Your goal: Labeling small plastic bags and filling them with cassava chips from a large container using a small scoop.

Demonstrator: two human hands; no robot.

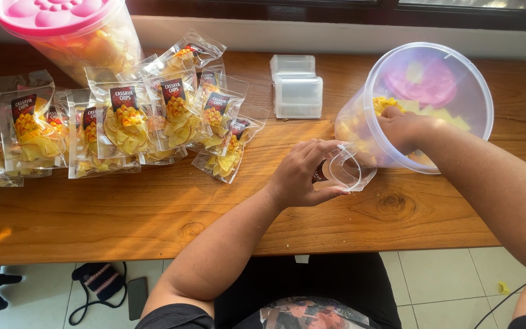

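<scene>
A small clear plastic pouch (pixel 348 170) is pinched open by the left hand (pixel 302 176), mouth facing right. Just beside it, the right hand (pixel 400 128) is sunk in the tilted clear plastic tub (pixel 458 79); whether its fingers are closed cannot be told

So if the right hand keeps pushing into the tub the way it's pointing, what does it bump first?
Probably the yellow chips piled just beyond the right hand inside the clear tub; depth is hard to judge.

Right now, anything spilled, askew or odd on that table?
No spill visible. The clear tub lies tipped on its side on the wooden table, right hand reaching into its yellow chips. The left hand holds an empty clear pouch open. The filled chip bags overlap in a loose pile.
</scene>
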